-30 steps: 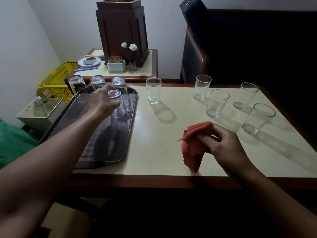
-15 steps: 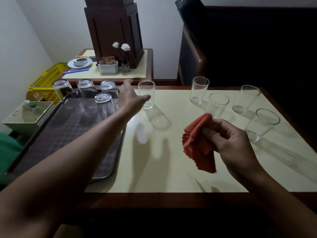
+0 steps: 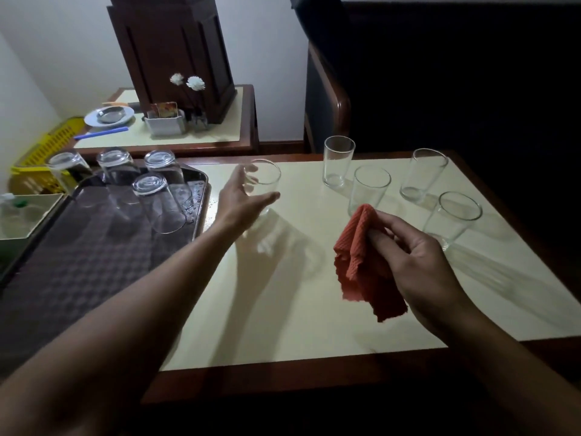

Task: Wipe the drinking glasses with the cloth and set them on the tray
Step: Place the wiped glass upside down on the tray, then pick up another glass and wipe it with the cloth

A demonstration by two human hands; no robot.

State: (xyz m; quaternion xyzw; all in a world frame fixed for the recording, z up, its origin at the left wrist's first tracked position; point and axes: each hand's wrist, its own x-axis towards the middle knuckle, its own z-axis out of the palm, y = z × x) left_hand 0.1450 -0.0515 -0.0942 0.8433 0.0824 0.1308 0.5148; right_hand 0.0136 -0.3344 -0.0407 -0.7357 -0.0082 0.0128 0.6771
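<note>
the step in hand looks like fetching the next glass, which stands upright on the bench at 12 o'clock, just right of the tray. the left hand is at it, arm long, grip spread around the glass and not yet closed. the right hand hovers at 2 o'clock, pinching the cloth. next move likely: close, lift, bring it to the cloth.

Bare tabletop right of tray's near half.
Tray's far end is blocked by upturned glasses; upright glasses are scattered to its right.
</note>
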